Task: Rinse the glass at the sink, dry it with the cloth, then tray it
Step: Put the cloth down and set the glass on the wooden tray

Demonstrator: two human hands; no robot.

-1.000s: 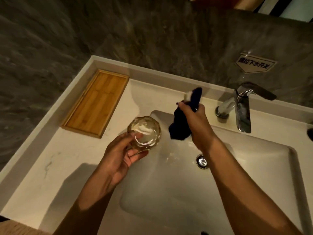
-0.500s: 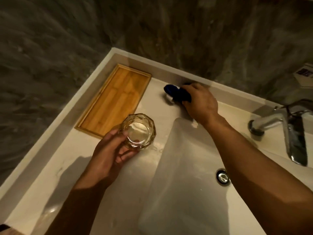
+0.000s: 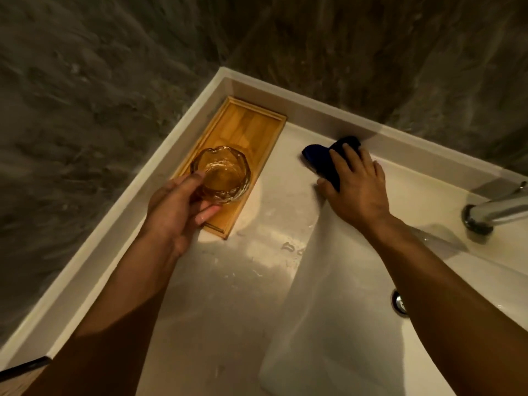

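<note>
your left hand [image 3: 177, 207] has its fingers wrapped around the near side of the glass [image 3: 220, 175], thumb on the rim edge, and the glass sits mouth-up over the near half of the wooden tray [image 3: 251, 124]; whether its base already touches the wood you cannot tell from this angle. lower it straight down, keep it level, and let the base land flat well inside the raised lip of the tray, not on it. the faceted wall looks slick, so hold your grip firm until you feel the weight taken, then open the fingers outward and lift the hand clear without nudging the rim. your right hand [image 3: 357, 184] lies flat with fingers spread, pressing the dark blue cloth [image 3: 320, 158] onto the white counter [image 3: 257, 281] near the back wall, beside the basin [image 3: 343, 324]. leave the cloth there; it seems finished with. the tap [image 3: 494, 210] stands well apart on the right.
</note>
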